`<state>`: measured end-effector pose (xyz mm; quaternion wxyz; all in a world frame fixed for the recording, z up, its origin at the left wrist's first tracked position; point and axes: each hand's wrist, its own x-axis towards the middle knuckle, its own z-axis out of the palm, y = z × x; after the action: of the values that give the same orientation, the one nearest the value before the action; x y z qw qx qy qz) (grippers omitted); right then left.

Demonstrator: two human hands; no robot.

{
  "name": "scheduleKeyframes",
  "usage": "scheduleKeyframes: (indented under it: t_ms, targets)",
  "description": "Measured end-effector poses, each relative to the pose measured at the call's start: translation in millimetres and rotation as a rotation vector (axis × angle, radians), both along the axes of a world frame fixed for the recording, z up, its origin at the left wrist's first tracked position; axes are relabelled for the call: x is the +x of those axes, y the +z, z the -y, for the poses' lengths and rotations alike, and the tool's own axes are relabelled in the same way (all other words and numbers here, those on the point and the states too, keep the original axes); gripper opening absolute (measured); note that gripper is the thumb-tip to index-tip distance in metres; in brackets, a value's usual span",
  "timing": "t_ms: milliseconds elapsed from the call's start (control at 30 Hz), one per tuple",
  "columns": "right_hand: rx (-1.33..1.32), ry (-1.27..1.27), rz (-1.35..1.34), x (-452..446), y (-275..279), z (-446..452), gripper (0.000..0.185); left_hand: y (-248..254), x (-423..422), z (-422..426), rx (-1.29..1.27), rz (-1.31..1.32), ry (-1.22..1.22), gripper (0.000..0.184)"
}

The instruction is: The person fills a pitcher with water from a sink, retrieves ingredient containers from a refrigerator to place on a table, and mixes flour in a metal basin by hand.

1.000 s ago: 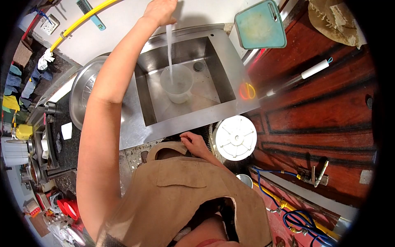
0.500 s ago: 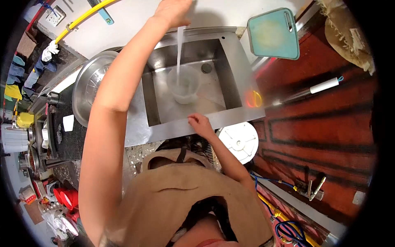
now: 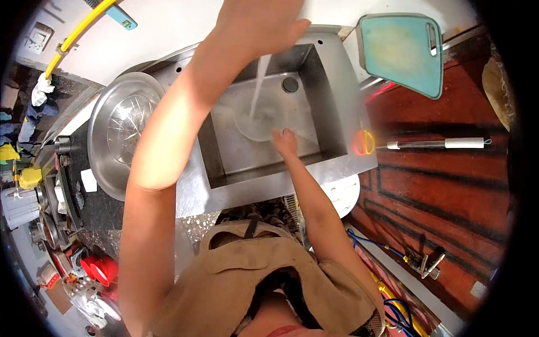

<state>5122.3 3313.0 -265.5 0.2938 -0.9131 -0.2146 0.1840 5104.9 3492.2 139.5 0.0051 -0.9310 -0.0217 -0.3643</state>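
The container sits below left hand, beside right hand.

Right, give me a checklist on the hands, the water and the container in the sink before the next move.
1. Container upright in the sink: ok, its open top faces up.
2. Water stream falling into the container: ok.
3. Water stopped: not ok, it is running.
4. Water level in the container: cannot tell, the pouring water blurs the inside.
5. Right hand at the container: ok, at its near right edge; whether the fingers grip it, cannot tell.
6. Left hand holding anything above the stream: cannot tell, the hand hides what is beneath it.
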Motion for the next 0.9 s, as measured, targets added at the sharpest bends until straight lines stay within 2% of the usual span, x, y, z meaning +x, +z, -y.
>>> scheduleKeyframes:
  t_ms: [33,133,267,333,567,633,733,900]
  targets:
    - [-0.183,0.059,-0.19,1.5,5.5,-2.1,0.05,-0.9,0.7,-2.0,0.031,0.026,-0.003,0.066]
    - [-0.135,0.108,-0.153,1.5,-16.8,4.5,0.056,-1.2,1.4,-7.5,0.041,0.012,-0.04,0.067]
    - [-0.126,0.135,-0.12,2.5,-10.8,8.1,0.056,-2.5,3.0,-9.1,0.026,0.048,-0.065,0.068]
    - [-0.16,0.131,-0.221,1.8,4.3,5.7,0.053,-2.6,3.4,-9.5,0.032,0.042,-0.063,0.07]
    - [-0.112,0.106,-0.181,-5.3,-5.8,8.6,0.052,-1.6,5.2,-13.4,0.014,0.035,-0.092,0.068]
    - [-0.086,0.093,-0.154,-7.0,-8.4,8.8,0.051,-6.9,8.3,-17.4,0.069,0.131,-0.132,0.066]
    - [-0.131,0.081,-0.197,-6.9,-0.2,6.6,0.05,0.7,4.3,-15.4,0.016,0.006,-0.105,0.065]
    - [-0.124,0.075,-0.158,-8.1,-3.2,6.8,0.049,-1.8,2.6,-20.5,0.039,0.084,-0.165,0.061]
